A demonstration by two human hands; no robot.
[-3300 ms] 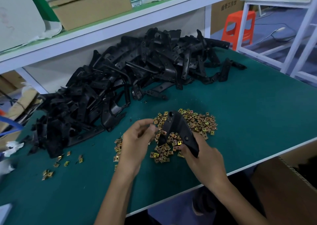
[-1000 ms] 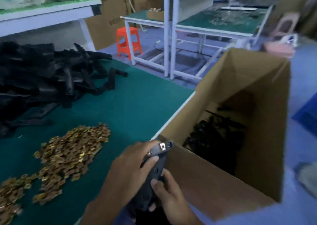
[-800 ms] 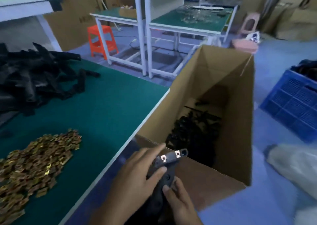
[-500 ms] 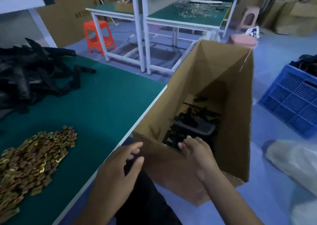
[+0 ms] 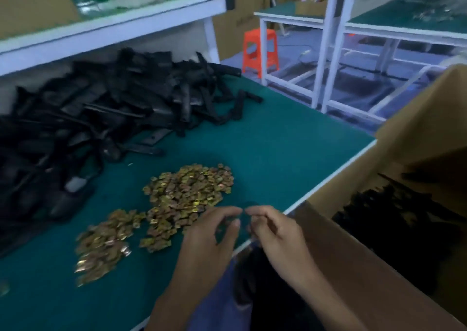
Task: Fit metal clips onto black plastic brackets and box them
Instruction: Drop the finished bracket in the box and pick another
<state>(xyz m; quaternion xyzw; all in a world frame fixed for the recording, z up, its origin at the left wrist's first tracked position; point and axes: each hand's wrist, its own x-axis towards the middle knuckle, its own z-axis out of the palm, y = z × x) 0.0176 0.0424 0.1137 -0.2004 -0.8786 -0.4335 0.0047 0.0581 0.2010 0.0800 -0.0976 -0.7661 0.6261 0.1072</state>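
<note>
Left hand (image 5: 209,234) and right hand (image 5: 275,232) hover, fingers loosely curled and apparently empty, beside the small gold metal clips (image 5: 187,191); best pinch just one cleanly.

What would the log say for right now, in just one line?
left hand: empty | right hand: empty | clips: piled on table | brackets: heap on table, some in box

legible text: none | labels, brands, numbers: none readable | view: motion-blurred throughout
</note>
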